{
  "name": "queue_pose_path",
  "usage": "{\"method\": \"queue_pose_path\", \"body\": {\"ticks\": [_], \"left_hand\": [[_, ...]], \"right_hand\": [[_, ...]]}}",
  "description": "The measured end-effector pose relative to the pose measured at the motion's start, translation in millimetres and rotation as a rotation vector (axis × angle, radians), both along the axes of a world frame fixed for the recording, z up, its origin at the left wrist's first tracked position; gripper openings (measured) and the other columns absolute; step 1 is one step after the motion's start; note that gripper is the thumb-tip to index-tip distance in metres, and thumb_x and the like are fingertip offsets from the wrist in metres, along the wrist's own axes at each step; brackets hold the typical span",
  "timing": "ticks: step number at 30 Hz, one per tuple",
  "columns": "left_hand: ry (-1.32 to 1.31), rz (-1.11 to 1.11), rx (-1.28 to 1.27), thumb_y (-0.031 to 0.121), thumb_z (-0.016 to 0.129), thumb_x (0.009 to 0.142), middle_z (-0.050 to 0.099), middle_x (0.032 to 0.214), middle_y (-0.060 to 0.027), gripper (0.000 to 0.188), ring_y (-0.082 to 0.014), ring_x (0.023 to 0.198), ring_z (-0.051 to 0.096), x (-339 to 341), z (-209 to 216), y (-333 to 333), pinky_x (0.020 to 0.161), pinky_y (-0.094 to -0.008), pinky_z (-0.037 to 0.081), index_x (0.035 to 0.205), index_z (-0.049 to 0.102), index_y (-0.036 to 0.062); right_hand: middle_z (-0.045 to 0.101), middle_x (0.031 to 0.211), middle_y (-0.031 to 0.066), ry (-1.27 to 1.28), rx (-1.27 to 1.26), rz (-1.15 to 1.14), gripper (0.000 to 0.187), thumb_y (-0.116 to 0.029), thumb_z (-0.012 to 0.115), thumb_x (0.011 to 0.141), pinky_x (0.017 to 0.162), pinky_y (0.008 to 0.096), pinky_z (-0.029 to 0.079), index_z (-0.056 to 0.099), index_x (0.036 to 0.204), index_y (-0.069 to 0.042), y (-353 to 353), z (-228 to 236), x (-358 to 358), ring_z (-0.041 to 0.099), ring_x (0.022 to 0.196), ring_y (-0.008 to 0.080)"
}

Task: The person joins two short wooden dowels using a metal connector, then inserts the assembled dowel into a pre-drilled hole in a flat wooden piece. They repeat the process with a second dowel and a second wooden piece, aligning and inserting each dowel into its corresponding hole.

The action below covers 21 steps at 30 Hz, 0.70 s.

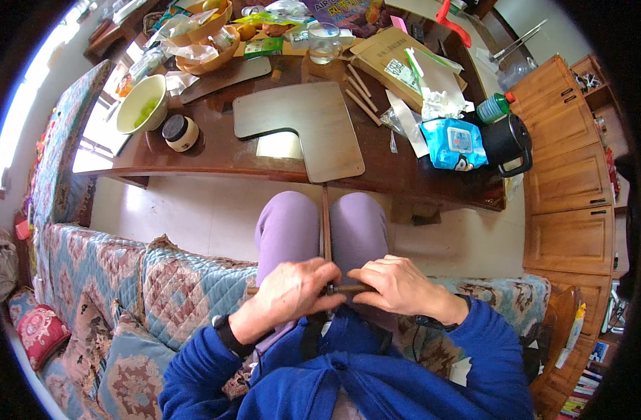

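Note:
Over my lap, my left hand is closed round a brown wooden bar that lies crosswise. My right hand grips the same bar nearer its right end, fingers bent and thumb underneath. Between the hands sits a small dark fitting, partly covered by my left fingers. A long narrow wooden strip runs from the hands between my knees toward the table edge. Whether strip and bar are joined cannot be made out. On the table ahead lies an L-shaped grey-brown board.
The dark table carries a long board, several wooden rods, a cardboard box, blue wipes, a black kettle, a glass mug, a jar and a bowl. A quilted sofa surrounds me.

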<state>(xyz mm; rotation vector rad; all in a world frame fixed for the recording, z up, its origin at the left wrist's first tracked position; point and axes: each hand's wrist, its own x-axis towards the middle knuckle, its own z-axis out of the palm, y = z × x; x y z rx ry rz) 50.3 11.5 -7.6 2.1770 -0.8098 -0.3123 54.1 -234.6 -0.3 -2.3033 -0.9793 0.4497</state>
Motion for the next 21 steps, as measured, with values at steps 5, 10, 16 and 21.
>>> {"method": "queue_pose_path", "body": {"ticks": [5, 10, 16, 21], "left_hand": [[-0.079, -0.016, -0.002, 0.038, 0.081, 0.076, 0.065, 0.084, -0.0119, 0.046, -0.0323, 0.075, 0.067, 5, 6, 2, 0.063, -0.0409, 0.053, 0.105, 0.063, 0.0068], [-0.307, 0.096, 0.245, 0.042, 0.082, 0.069, 0.065, 0.088, -0.0061, 0.054, -0.0238, 0.073, 0.064, -4, 8, 39, 0.068, -0.0358, 0.052, 0.106, 0.062, 0.0075], [-0.53, -0.023, 0.236, 0.03, 0.073, 0.079, 0.062, 0.103, -0.0046, 0.039, -0.0208, 0.089, 0.062, -20, -23, 45, 0.081, -0.0344, 0.049, 0.11, 0.062, 0.0092], [-0.522, -0.189, 0.316, 0.026, 0.069, 0.081, 0.059, 0.09, -0.0016, 0.036, -0.0185, 0.081, 0.058, -13, -38, 43, 0.072, -0.0346, 0.048, 0.113, 0.062, 0.009]], "right_hand": [[0.062, 0.08, 0.0109, -0.153, -0.001, -0.023, 0.027, -0.016, 0.072, 0.082, 0.062, 0.0403, 0.051, 0.067, 0.106, -0.005, -1, -2, -4, 0.063, 0.069, 0.0303], [0.068, 0.087, 0.0187, 0.134, 0.122, -0.103, 0.02, -0.019, 0.06, 0.094, 0.069, 0.0463, 0.052, 0.067, 0.103, -0.003, -12, -5, -11, 0.067, 0.077, 0.038], [0.064, 0.068, 0.0087, 0.839, 0.125, -0.121, 0.027, -0.022, 0.054, 0.1, 0.059, 0.0356, 0.047, 0.068, 0.093, 0.0, -17, -21, -3, 0.062, 0.064, 0.0206], [0.061, 0.067, 0.0023, 1.55, 0.151, -0.037, 0.032, -0.026, 0.046, 0.105, 0.045, 0.0217, 0.036, 0.062, 0.112, 0.001, -20, -40, 17, 0.046, 0.048, 0.0057]]}}
